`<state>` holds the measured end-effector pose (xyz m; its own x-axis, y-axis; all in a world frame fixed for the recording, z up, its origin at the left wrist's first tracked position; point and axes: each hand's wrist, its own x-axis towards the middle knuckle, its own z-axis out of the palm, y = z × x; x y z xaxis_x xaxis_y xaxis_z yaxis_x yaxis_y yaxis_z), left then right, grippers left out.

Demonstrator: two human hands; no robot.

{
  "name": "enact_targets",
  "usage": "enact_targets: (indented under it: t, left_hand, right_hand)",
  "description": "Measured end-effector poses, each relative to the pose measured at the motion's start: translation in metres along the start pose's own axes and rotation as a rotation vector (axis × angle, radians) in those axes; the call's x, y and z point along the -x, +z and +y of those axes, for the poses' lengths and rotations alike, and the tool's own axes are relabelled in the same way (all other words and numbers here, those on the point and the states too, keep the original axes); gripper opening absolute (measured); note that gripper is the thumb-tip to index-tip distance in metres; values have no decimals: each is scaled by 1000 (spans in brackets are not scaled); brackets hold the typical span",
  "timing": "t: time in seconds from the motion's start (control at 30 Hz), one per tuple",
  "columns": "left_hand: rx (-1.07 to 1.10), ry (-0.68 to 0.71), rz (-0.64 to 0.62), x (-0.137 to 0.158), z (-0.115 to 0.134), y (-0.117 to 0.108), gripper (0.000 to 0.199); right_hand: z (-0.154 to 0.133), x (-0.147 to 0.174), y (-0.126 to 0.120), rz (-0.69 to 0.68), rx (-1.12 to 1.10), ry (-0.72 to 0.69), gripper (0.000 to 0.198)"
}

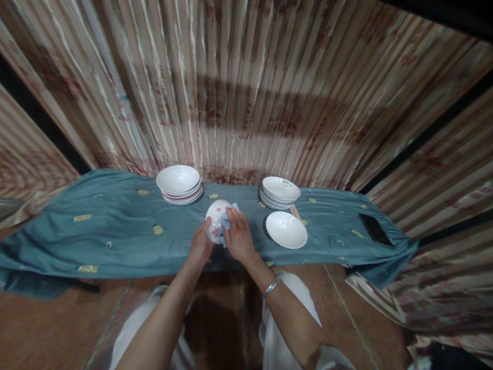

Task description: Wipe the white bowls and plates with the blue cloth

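The blue patterned tablecloth (127,226) covers a long table in front of a striped curtain (231,103). At the left, toward the curtain side, stands a stack of white bowls (178,180), nested and facing upward; red bands show on the lower rims.

Right of this stack, the left hand (202,240) grips the near left edge of the handled bowl (214,222). Its thumb lies against the visible face; the other fingers are largely hidden, so their exact position cannot be told. The handled bowl is white with red printed marks and is located between the two hands, over the front half of the table.

The right hand (239,236) presses a light blue cloth (225,222) against the right side of this bowl. Its fingers are bent and close together over the cloth. A silver bracelet (270,287) encircles the right wrist.

Farther right stands a second stack of dishes (280,191), the top one bearing a floral print. Pale sticks (295,212) lie just beside it. A single white bowl (286,229) rests nearer the front edge. A black phone-like object (375,229) lies flat near the right end.
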<state>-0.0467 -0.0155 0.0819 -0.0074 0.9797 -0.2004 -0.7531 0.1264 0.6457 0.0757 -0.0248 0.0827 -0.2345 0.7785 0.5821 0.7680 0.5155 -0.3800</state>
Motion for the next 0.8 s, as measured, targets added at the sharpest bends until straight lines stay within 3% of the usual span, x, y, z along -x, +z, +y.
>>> enact_targets:
  t: [0.27,0.4,0.7,0.8]
  left_hand:
    - [-8,13,25,6,0,8,31]
    - [-49,73,29,9,-1,12,33]
    - [-382,202,79,7,-2,6,31]
    - [-446,251,70,8,0,4,24]
  right_hand:
    - [7,-2,7,94,-106,108,51]
    - [11,-5,8,122,-217,245,50]
    - [19,-4,21,28,-397,605,45]
    - [21,-2,27,67,-476,617,50]
